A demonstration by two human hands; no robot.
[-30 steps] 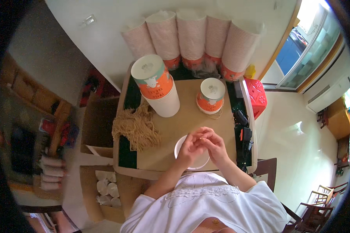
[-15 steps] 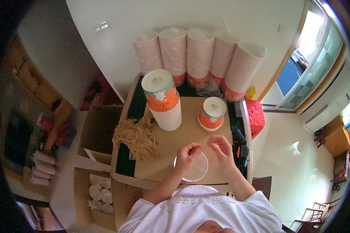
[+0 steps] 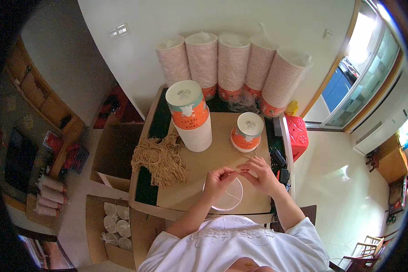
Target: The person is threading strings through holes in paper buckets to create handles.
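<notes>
1. Presently, left grip (image 3: 219, 182) and right grip (image 3: 261, 176) appear pinched on a pale strand (image 3: 232, 196).
2. White cup (image 3: 222, 201) sits below them, near the surface's (image 3: 147, 193) front edge.
3. Advisable: keep tension light, cup steady.

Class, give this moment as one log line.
left hand, right hand: close together; white cup: partly behind left hand; string: across cup; tan twine: heaped left

the left hand (image 3: 218, 180) hides part of the white cup (image 3: 228, 202), anything pinched between it and the right hand (image 3: 261, 175) is too small to tell, and the shirt (image 3: 235, 242) is cut off by the lower edge.
</notes>
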